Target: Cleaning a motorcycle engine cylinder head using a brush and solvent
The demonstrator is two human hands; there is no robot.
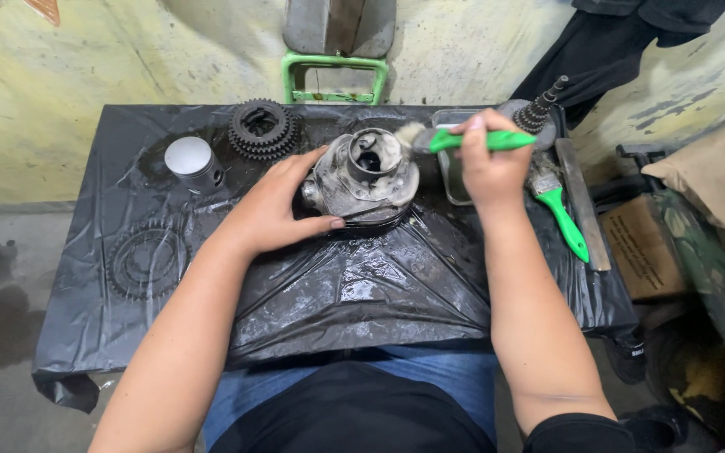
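Note:
A grimy grey engine cylinder (368, 176) with a round bore stands upright on the table covered in black plastic sheet (362, 294). My left hand (274, 210) cups its left side, thumb against the base. My right hand (490, 164) grips a green-handled paintbrush (472, 140) held sideways, its bristles touching the cylinder's upper right rim. A clear rectangular container (455, 180) sits just behind my right hand, partly hidden by it.
A silver piston (192, 162) and a stacked gear cluster (263, 128) stand at the back left; a flat sprocket (148, 262) lies at the left. A second green brush (560, 210), a flat metal bar (585, 205) and a geared shaft (539, 111) lie at the right. Boxes (644, 247) sit beyond the right edge.

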